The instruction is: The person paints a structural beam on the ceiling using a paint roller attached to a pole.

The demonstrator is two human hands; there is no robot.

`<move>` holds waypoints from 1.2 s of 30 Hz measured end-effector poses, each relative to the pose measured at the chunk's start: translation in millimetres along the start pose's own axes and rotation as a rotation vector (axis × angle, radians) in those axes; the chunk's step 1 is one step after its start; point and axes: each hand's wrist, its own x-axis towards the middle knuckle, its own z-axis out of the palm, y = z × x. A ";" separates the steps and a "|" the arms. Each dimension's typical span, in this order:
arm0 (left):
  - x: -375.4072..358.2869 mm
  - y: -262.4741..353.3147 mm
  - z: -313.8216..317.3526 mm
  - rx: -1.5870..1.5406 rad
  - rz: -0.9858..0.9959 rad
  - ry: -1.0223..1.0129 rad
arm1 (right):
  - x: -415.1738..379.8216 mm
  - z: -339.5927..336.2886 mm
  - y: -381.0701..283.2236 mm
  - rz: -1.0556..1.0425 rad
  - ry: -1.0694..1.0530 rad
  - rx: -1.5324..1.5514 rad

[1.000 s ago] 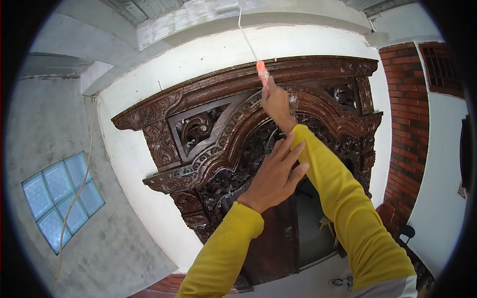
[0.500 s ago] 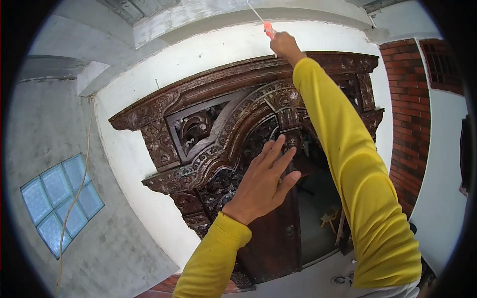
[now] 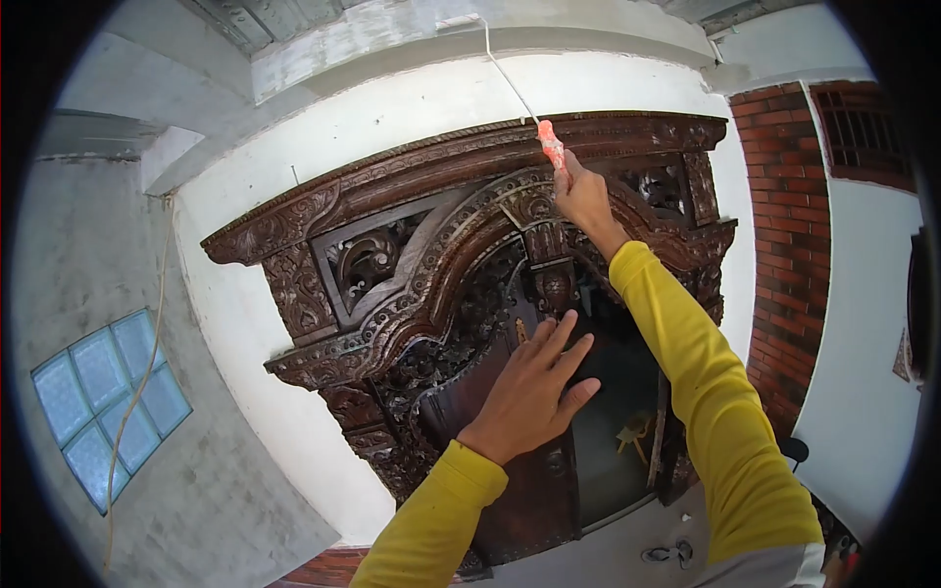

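Note:
A paint roller touches the pale beam above the doorway, on a bent metal rod. My right hand is closed around the roller's orange-red handle, raised in front of the carved wooden door frame. Lower down, my left hand is empty, its fingers spread, in front of the dark door. Whether it touches anything cannot be made out.
A glass-block window and a hanging cord are on the grey left wall. Red brickwork stands at the right. Through the doorway a small wooden stool shows. Sandals lie on the floor.
My right hand has come down with the handle, and the roller head now shows at the top. My left hand sits slightly lower. The view has shifted a little.

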 end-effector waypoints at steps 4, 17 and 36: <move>-7.3 0.5 -10.8 0.005 -0.045 -0.005 | 32.5 14.8 -23.9 -0.041 -0.044 -0.010; -30.3 -19.2 -34.9 0.006 -0.154 0.098 | -0.2 68.2 -94.6 -0.046 0.036 0.181; -84.4 -32.9 -68.5 -0.073 -0.293 0.167 | 56.9 131.6 -161.9 0.022 -0.145 0.218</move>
